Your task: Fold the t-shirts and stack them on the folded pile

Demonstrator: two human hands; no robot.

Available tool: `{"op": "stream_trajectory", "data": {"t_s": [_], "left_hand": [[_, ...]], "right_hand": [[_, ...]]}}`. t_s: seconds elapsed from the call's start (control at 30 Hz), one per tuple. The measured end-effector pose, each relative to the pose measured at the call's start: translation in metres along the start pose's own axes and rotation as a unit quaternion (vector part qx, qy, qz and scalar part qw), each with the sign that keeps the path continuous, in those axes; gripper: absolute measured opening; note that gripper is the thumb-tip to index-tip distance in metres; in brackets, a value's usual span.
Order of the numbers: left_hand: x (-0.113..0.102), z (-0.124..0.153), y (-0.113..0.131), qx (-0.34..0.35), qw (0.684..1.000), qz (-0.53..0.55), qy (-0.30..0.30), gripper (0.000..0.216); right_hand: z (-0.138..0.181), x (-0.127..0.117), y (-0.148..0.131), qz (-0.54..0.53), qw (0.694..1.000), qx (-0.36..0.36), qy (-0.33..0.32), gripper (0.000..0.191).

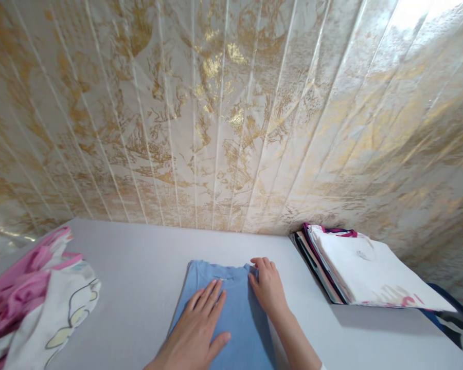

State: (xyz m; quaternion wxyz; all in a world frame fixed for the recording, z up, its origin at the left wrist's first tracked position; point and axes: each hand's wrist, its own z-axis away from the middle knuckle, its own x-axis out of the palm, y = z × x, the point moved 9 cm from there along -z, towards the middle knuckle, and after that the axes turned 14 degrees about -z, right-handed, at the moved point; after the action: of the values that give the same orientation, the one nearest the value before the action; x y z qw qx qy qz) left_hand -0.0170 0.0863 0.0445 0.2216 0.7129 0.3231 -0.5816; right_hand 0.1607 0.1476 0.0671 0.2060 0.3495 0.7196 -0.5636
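Observation:
A light blue T-shirt (237, 329) lies folded into a long narrow shape on the white table, its neckline at the far end. My left hand (200, 324) rests flat on the shirt's left part, fingers stretched and thumb out to the side. At the far right corner, my right hand (268, 288) has its fingers bent around the shirt's edge, thumb on the near side of that corner. A small pale mark shows just below the neckline, beyond my left fingertips. The shirt's near end runs out of view.
On the right stands a stack of folded shirts (362, 272), a white one on top. Crumpled pink and white clothes (42, 303) lie at the left. Dark patterned fabric (457, 324) is at the right edge. A gold-patterned curtain (224, 128) hangs behind the table (139, 267).

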Motion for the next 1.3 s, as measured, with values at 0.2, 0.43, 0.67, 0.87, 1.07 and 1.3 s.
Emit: {"op": "stream_trajectory", "data": {"t_s": [0.2, 0.43, 0.67, 0.87, 1.07, 1.3], "left_hand": [[-0.002, 0.003, 0.002, -0.019, 1.000, 0.005, 0.010, 0.060], [-0.025, 0.030, -0.074, -0.232, 0.972, 0.028, 0.017, 0.022], [-0.028, 0.067, -0.071, -0.279, 0.948, 0.041, -0.146, 0.022], [-0.027, 0.070, -0.062, -0.293, 0.939, 0.044, -0.175, 0.017], [-0.027, 0.071, -0.065, -0.306, 0.925, 0.199, -0.105, 0.024], [-0.014, 0.076, -0.060, -0.303, 0.911, 0.251, -0.123, 0.042]], "right_hand": [[-0.002, -0.011, 0.014, 0.027, 0.999, 0.040, -0.012, 0.015], [0.021, -0.018, 0.022, -0.001, 0.991, 0.113, -0.073, 0.010], [0.092, -0.019, 0.017, -0.041, 0.974, 0.151, -0.167, 0.016], [0.135, -0.010, 0.026, -0.096, 0.970, 0.155, -0.162, 0.021], [0.134, -0.024, 0.006, -0.231, 0.963, 0.120, -0.071, 0.025], [0.137, -0.012, 0.008, -0.230, 0.956, 0.153, -0.097, 0.028]]}}
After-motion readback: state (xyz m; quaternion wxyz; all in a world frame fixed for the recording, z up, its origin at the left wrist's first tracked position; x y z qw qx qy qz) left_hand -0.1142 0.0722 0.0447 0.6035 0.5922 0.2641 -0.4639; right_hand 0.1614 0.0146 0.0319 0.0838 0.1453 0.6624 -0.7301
